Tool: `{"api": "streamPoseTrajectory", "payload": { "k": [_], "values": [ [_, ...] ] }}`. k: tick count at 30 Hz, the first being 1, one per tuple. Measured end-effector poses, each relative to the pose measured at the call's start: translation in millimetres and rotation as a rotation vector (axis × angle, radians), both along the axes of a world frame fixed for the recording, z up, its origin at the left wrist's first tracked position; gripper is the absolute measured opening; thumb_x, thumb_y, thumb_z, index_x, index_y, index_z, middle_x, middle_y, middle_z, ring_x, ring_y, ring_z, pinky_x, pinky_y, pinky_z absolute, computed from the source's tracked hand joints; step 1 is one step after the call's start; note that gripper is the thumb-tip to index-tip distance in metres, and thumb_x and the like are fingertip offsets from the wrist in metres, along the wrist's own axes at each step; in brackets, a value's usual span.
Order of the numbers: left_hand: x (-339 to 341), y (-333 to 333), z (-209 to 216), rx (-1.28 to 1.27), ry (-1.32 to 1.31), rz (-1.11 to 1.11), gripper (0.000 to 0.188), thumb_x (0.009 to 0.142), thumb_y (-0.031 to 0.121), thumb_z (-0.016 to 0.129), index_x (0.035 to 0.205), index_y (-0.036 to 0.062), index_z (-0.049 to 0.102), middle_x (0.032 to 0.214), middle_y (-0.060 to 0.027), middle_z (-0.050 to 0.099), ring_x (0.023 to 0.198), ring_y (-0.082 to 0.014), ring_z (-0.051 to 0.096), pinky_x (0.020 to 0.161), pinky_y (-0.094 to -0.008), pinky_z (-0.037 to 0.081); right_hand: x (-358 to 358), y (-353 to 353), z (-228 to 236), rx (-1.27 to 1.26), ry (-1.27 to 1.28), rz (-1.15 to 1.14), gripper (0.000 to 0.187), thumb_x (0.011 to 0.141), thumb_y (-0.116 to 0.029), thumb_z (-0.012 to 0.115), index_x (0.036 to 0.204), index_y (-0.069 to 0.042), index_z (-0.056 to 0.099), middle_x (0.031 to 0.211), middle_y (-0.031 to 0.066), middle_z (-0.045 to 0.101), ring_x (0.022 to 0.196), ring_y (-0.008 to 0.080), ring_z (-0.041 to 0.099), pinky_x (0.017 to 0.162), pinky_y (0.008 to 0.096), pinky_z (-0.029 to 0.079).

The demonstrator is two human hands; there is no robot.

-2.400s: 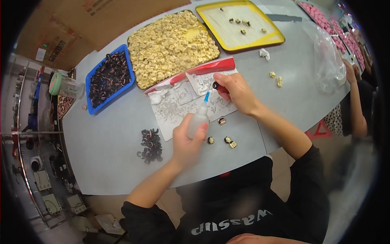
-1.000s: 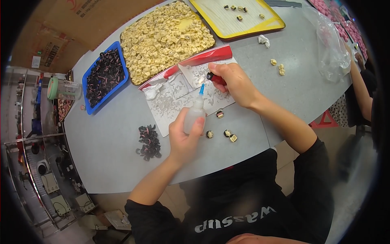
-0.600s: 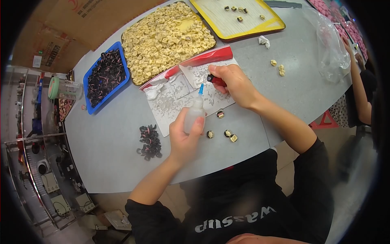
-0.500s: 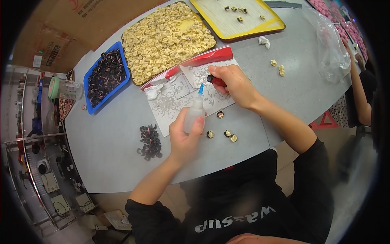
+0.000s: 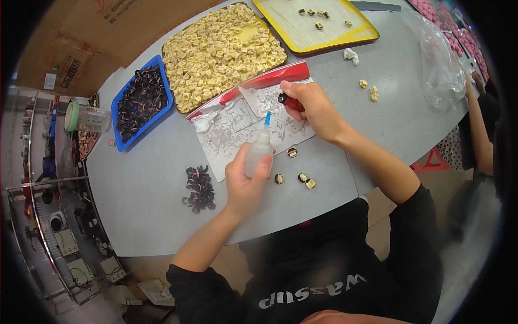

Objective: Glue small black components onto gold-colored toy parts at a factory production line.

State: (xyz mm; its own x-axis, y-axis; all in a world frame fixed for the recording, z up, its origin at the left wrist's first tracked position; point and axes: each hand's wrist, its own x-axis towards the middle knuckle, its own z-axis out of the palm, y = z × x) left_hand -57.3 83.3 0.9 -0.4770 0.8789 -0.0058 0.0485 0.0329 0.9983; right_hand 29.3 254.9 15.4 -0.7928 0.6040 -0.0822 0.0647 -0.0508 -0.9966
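Note:
My left hand (image 5: pixel 247 175) is closed round a translucent squeeze bottle (image 5: pixel 258 159), held upright with its blue needle tip (image 5: pixel 267 117) pointing away from me. Just right of that tip, my right hand (image 5: pixel 315 110) grips a red lighter (image 5: pixel 293 104) with a black top, thumb raised near its end. I cannot make out a flame. Below both hands lies a sheet of white paper (image 5: pixel 216 154) covered with grey smears. Several small black-and-cream pieces (image 5: pixel 279 179) rest on the grey table near my hands. A pile of black curved pieces (image 5: pixel 199 189) lies left of my left wrist.
A tray of cream cube-shaped pieces (image 5: pixel 216 59) stands at the far side, beside a blue tray (image 5: pixel 168 102) of black pieces. A yellow-rimmed tray (image 5: pixel 372 35) holds several small pieces. Crumpled tissue (image 5: pixel 350 56) and a clear plastic bag (image 5: pixel 442 70) lie right, near another person's arm (image 5: pixel 474 113).
My right hand has shifted slightly right and away from the bottle's tip with the lighter, its thumb lifting a little. My left hand and the bottle stay almost still.

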Motion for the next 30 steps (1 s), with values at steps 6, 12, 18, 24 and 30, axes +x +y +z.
{"api": "streamPoseTrajectory", "payload": {
  "k": [6, 12, 18, 24, 30],
  "values": [
    [0.2, 0.0, -0.2, -0.005, -0.002, 0.0, 0.021, 0.088, 0.021, 0.054, 0.091, 0.0001, 0.056, 0.066, -0.0015, 0.053, 0.058, -0.0063, 0.049, 0.054, -0.0219, 0.039, 0.7, 0.0, -1.4, 0.035, -0.016, 0.04, 0.046, 0.088, -0.04, 0.038, 0.055, -0.008, 0.04, 0.051, -0.0018, 0.037, 0.049, 0.0071, 0.029, 0.046, 0.0252, 0.022],
    [-0.6, -0.9, -0.6, -0.028, 0.023, -0.034, 0.024, 0.089, 0.022, 0.052, 0.094, -0.001, 0.054, 0.075, -0.0038, 0.055, 0.059, -0.0074, 0.048, 0.055, -0.0222, 0.04, 1.4, 1.0, -2.7, 0.057, -0.025, 0.062, 0.047, 0.088, -0.04, 0.038, 0.054, -0.008, 0.039, 0.051, -0.0016, 0.037, 0.049, 0.0076, 0.029, 0.047, 0.0252, 0.022],
    [-1.8, -2.3, -0.9, -0.05, 0.042, -0.064, 0.029, 0.09, 0.026, 0.05, 0.097, -0.0022, 0.054, 0.082, -0.0054, 0.055, 0.061, -0.0085, 0.047, 0.055, -0.0229, 0.04, 1.1, 0.6, -3.4, 0.055, -0.024, 0.061, 0.047, 0.088, -0.039, 0.039, 0.054, -0.008, 0.04, 0.051, -0.0021, 0.036, 0.049, 0.0071, 0.028, 0.046, 0.025, 0.021],
    [-2.1, -2.6, -0.8, -0.056, 0.044, -0.07, 0.029, 0.09, 0.026, 0.05, 0.097, -0.0021, 0.054, 0.081, -0.0053, 0.055, 0.061, -0.0085, 0.047, 0.055, -0.0229, 0.04, 0.3, 0.2, -1.6, 0.005, 0.011, 0.032, 0.045, 0.089, -0.039, 0.038, 0.055, -0.009, 0.04, 0.051, -0.0025, 0.037, 0.049, 0.0065, 0.029, 0.046, 0.0245, 0.021],
    [-1.7, -2.3, -1.0, -0.055, 0.055, -0.065, 0.029, 0.09, 0.026, 0.05, 0.096, -0.002, 0.054, 0.079, -0.0049, 0.055, 0.061, -0.0086, 0.047, 0.054, -0.023, 0.04, 0.5, 1.5, -2.8, 0.015, 0.005, 0.054, 0.044, 0.088, -0.039, 0.038, 0.056, -0.009, 0.041, 0.051, -0.0027, 0.037, 0.049, 0.0064, 0.029, 0.046, 0.0244, 0.021]
  ]
}}
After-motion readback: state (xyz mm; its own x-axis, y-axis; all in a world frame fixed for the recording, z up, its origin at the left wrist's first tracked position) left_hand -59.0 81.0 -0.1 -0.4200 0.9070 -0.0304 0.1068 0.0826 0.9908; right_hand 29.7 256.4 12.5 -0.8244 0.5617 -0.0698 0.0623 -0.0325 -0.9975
